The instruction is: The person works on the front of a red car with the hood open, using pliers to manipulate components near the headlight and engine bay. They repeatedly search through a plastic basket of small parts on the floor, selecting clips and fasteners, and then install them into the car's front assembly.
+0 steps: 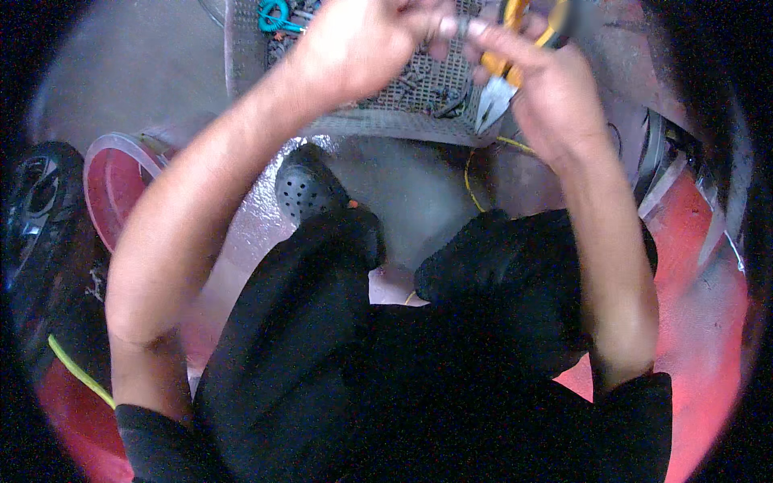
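My right hand (555, 84) is closed around a pair of pliers (498, 98) with yellow and black handles, whose bare metal jaws point down. Its thumb and finger reach left to a small grey piece (462, 28), too small and blurred to name. On the other side, my left hand (362, 44) pinches the same piece with its fingertips; the rest of its fingers are partly cut off by the top edge. Both hands are above a grey mesh plastic crate (386, 125) holding many small dark metal parts (415, 76).
A teal coiled tool or cord (275, 16) lies in the crate's far left. A red round tub (105, 181) and a black wheel-like part (36, 193) stand at left. A yellow cord (471, 181) runs near the crate. Red panels (684, 241) are at right. My clog (306, 185) is below the crate.
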The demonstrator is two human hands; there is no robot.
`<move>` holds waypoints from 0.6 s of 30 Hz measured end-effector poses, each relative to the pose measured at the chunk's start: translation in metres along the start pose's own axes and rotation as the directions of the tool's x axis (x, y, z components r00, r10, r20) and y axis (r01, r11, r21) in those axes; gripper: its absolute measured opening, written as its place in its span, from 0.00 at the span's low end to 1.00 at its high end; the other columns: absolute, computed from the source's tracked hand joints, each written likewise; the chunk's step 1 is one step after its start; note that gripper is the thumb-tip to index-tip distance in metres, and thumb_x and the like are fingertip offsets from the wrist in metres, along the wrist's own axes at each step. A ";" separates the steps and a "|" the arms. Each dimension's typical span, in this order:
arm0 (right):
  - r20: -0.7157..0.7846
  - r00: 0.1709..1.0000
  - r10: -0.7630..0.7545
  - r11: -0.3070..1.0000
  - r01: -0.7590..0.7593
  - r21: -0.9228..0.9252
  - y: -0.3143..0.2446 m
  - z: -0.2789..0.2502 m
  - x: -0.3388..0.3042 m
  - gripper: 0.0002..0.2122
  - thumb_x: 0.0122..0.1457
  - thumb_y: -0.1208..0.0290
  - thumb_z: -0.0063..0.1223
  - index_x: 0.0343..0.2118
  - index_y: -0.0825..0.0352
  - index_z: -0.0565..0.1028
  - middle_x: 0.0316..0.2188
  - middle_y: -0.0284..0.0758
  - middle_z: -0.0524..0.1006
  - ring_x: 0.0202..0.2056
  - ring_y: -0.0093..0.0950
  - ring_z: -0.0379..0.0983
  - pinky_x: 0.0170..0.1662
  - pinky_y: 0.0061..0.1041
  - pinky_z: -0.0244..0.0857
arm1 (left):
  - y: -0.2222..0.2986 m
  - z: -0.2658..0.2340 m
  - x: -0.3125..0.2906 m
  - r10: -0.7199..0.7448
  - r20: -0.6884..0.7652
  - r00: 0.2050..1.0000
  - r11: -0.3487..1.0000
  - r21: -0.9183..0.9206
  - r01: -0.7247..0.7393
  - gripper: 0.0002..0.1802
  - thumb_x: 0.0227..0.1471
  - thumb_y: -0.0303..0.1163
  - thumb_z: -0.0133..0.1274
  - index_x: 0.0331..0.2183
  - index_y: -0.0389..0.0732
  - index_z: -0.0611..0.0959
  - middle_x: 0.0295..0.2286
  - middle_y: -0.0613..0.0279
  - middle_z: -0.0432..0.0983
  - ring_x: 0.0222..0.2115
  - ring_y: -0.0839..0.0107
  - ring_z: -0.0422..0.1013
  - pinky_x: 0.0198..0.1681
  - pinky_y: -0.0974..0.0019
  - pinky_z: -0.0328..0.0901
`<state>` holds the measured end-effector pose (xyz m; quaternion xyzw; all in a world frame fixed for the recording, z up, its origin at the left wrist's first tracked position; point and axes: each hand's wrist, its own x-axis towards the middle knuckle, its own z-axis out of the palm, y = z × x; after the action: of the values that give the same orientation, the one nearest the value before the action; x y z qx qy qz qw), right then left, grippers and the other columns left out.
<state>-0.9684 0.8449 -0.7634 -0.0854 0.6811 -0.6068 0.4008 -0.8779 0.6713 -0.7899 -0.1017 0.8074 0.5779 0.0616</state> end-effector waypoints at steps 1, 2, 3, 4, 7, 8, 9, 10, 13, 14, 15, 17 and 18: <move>-0.050 0.997 0.064 0.997 -0.062 0.048 -0.008 -0.005 -0.003 0.06 0.56 0.72 0.58 0.34 0.67 0.75 0.27 0.31 0.76 0.27 0.22 0.73 0.31 0.22 0.68 | 0.029 -0.009 0.006 -0.065 0.076 0.995 0.998 -0.015 0.067 0.12 0.57 0.37 0.53 0.36 0.38 0.82 0.33 0.56 0.80 0.36 0.68 0.75 0.43 0.59 0.69; -0.094 0.988 0.125 0.988 -0.116 0.098 -0.020 -0.008 -0.007 0.07 0.58 0.75 0.55 0.39 0.67 0.72 0.31 0.32 0.75 0.28 0.21 0.72 0.32 0.20 0.68 | 0.046 -0.012 0.016 -0.025 0.068 0.997 0.999 0.026 0.024 0.11 0.58 0.36 0.52 0.35 0.37 0.81 0.30 0.54 0.79 0.34 0.65 0.75 0.40 0.58 0.69; 0.111 0.992 0.063 0.975 -0.084 0.204 -0.042 0.004 -0.007 0.08 0.61 0.71 0.53 0.39 0.68 0.73 0.31 0.31 0.75 0.30 0.20 0.71 0.32 0.19 0.67 | 0.066 -0.023 0.001 -0.011 -0.067 0.998 0.986 0.165 0.022 0.11 0.58 0.34 0.51 0.33 0.37 0.80 0.28 0.52 0.78 0.31 0.62 0.75 0.37 0.57 0.69; 0.115 0.991 0.070 0.979 -0.090 0.183 -0.053 0.012 -0.007 0.08 0.62 0.70 0.53 0.40 0.68 0.73 0.31 0.31 0.75 0.30 0.20 0.71 0.32 0.19 0.67 | 0.070 -0.025 0.000 0.067 -0.163 0.984 0.956 0.295 -0.016 0.10 0.59 0.33 0.50 0.31 0.36 0.79 0.25 0.50 0.77 0.28 0.59 0.75 0.34 0.56 0.69; 0.127 0.990 0.063 0.983 -0.084 0.162 -0.058 -0.004 -0.009 0.09 0.63 0.69 0.52 0.41 0.69 0.74 0.31 0.30 0.75 0.30 0.19 0.72 0.30 0.18 0.67 | 0.046 -0.011 0.024 0.607 -0.165 0.777 0.713 0.546 -0.441 0.10 0.58 0.30 0.48 0.28 0.34 0.76 0.22 0.43 0.75 0.26 0.46 0.74 0.30 0.51 0.67; 0.129 0.990 0.061 0.984 -0.082 0.160 -0.053 -0.017 -0.008 0.10 0.63 0.68 0.52 0.41 0.69 0.74 0.30 0.30 0.75 0.29 0.18 0.72 0.29 0.18 0.67 | 0.040 -0.003 0.036 0.614 -0.121 0.780 0.717 0.500 -0.486 0.09 0.57 0.29 0.48 0.28 0.33 0.75 0.22 0.41 0.74 0.26 0.43 0.73 0.30 0.49 0.67; 0.132 0.988 0.080 0.977 -0.104 0.185 -0.050 -0.029 -0.009 0.10 0.63 0.68 0.52 0.41 0.69 0.74 0.30 0.30 0.76 0.28 0.18 0.72 0.28 0.18 0.67 | 0.035 0.005 0.047 0.602 -0.095 0.793 0.734 0.457 -0.503 0.09 0.57 0.29 0.48 0.28 0.33 0.74 0.22 0.41 0.73 0.26 0.42 0.72 0.30 0.48 0.67; 0.158 0.985 0.074 0.969 -0.108 0.221 -0.052 -0.027 -0.011 0.10 0.63 0.67 0.52 0.41 0.68 0.74 0.30 0.30 0.76 0.28 0.18 0.72 0.27 0.17 0.67 | 0.045 0.003 0.040 0.565 -0.086 0.821 0.751 0.466 -0.468 0.09 0.57 0.29 0.47 0.28 0.33 0.73 0.22 0.40 0.73 0.26 0.40 0.72 0.30 0.48 0.66; 0.107 0.993 0.049 0.946 -0.080 0.313 -0.066 -0.012 -0.018 0.09 0.63 0.66 0.52 0.40 0.66 0.75 0.29 0.30 0.76 0.27 0.18 0.72 0.27 0.16 0.68 | 0.067 -0.001 0.025 0.536 -0.118 0.836 0.765 0.486 -0.422 0.10 0.57 0.29 0.47 0.27 0.32 0.72 0.21 0.41 0.73 0.26 0.41 0.72 0.29 0.48 0.66; 0.094 0.995 0.044 0.946 -0.072 0.316 -0.067 -0.012 -0.019 0.09 0.63 0.66 0.51 0.39 0.65 0.75 0.29 0.29 0.76 0.27 0.18 0.72 0.27 0.16 0.67 | 0.068 -0.002 0.026 0.618 -0.128 0.776 0.720 0.488 -0.493 0.10 0.57 0.29 0.47 0.27 0.32 0.72 0.21 0.41 0.73 0.26 0.42 0.72 0.29 0.49 0.66; 0.081 0.996 0.040 0.945 -0.064 0.320 -0.068 -0.012 -0.020 0.08 0.64 0.65 0.51 0.39 0.64 0.75 0.29 0.29 0.76 0.27 0.18 0.72 0.26 0.16 0.67 | 0.070 -0.003 0.027 0.640 -0.130 0.757 0.720 0.447 -0.531 0.10 0.58 0.29 0.47 0.27 0.32 0.73 0.20 0.42 0.73 0.25 0.43 0.72 0.29 0.50 0.66; 0.093 0.995 0.033 0.945 -0.061 0.322 -0.071 -0.017 -0.021 0.08 0.64 0.65 0.50 0.38 0.64 0.75 0.29 0.29 0.76 0.28 0.18 0.72 0.26 0.16 0.67 | 0.078 -0.007 0.027 0.627 -0.125 0.769 0.759 0.318 -0.568 0.10 0.58 0.29 0.47 0.28 0.32 0.74 0.20 0.44 0.73 0.25 0.45 0.73 0.29 0.52 0.66; 0.100 0.995 0.024 0.946 -0.055 0.318 -0.074 -0.019 -0.021 0.08 0.64 0.65 0.50 0.37 0.64 0.75 0.28 0.29 0.76 0.28 0.18 0.72 0.26 0.17 0.66 | 0.079 -0.010 0.026 0.564 -0.112 0.818 0.815 0.237 -0.529 0.10 0.59 0.29 0.47 0.30 0.32 0.76 0.21 0.46 0.74 0.26 0.48 0.73 0.30 0.54 0.66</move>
<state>-0.9939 0.8535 -0.6887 -0.0341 0.5552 -0.6964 0.4534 -0.9221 0.6846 -0.7194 0.0908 0.8573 0.4775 -0.1698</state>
